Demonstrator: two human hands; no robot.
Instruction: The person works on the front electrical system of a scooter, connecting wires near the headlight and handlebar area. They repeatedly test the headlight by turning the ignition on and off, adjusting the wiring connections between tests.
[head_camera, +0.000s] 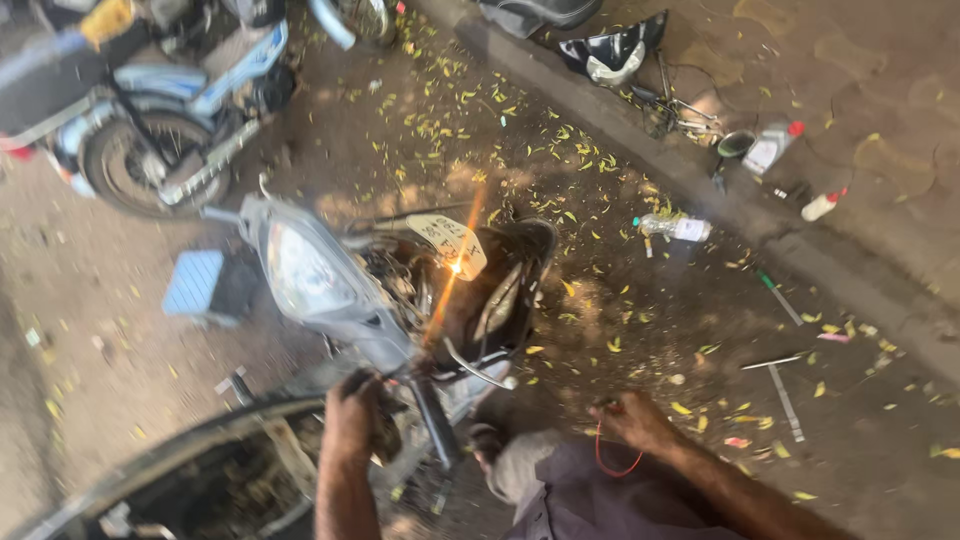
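A scooter with its front panels off stands below me. Its pale blue headlight cowl (305, 275) sits at centre left, with exposed wiring and a small bright light (457, 266) beside a white paper tag (448, 240). My left hand (355, 420) grips the handlebar area next to the black handlebar grip (435, 425). My right hand (632, 420) rests near my knee and pinches a thin red wire (612, 462). The picture is blurred, so fine detail of the fingers is unclear.
A parked motorcycle (150, 120) stands at top left, a blue stool (205, 285) beside the scooter. Plastic bottles (680, 228) (772, 145) (822, 205), a black panel (612, 50) and long metal tools (785, 395) lie on the leaf-strewn ground near a kerb (700, 180).
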